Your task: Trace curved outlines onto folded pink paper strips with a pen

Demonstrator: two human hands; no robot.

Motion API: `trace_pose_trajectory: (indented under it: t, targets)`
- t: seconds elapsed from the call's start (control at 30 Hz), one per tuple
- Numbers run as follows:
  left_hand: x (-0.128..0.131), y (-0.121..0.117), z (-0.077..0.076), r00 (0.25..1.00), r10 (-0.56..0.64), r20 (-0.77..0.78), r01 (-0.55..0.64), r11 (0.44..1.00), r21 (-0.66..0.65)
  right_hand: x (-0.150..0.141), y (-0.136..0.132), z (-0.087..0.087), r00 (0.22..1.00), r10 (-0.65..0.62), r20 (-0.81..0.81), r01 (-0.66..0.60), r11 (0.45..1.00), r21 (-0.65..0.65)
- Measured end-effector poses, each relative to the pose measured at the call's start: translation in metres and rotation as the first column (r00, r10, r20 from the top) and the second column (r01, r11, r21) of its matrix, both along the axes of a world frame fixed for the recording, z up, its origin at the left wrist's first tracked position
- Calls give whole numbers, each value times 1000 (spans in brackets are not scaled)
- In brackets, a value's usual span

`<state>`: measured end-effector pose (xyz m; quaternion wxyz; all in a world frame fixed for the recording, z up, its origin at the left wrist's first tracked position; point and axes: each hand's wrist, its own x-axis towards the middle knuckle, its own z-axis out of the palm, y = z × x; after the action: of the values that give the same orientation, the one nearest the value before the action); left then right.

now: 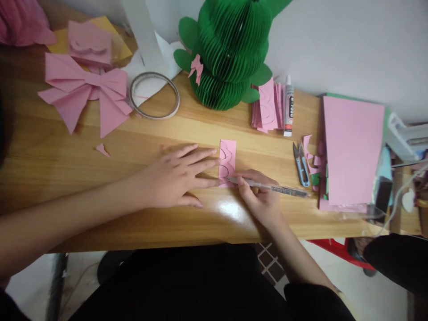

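A small pink paper strip [228,151] lies upright on the wooden table, with curved dark outlines drawn on it. My left hand [177,176] rests flat to its left, fingers spread, their tips touching the strip's left edge. Between the fingers of my right hand [261,194] is a clear pen [287,191], its tip on the lower part of the strip. Behind the strip, a stack of pink paper pieces [267,107], the top one drawn with similar curves, lies beside a tube of glue [288,107].
Thread snips [302,165] lie right of my right hand, near pink scraps [310,156] and a stack of pink sheets [354,147]. A green honeycomb paper figure [234,49] stands at the back. Leftward are a tape roll [132,96] and a pink paper bow [90,80].
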<state>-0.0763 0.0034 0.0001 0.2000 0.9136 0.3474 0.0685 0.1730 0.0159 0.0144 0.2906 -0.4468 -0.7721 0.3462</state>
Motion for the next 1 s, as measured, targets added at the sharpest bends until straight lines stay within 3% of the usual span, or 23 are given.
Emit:
trace_pose_trajectory:
  t: [0.5, 1.0]
  targets:
    - [0, -1, -1, 999, 21, 49, -20, 1000, -18, 2, 4, -1, 997, -23, 71, 15, 993, 116]
    - [1, -1, 0, 1000, 7, 2, -7, 1000, 8, -9, 18, -2, 994, 110, 26, -111, 994, 16]
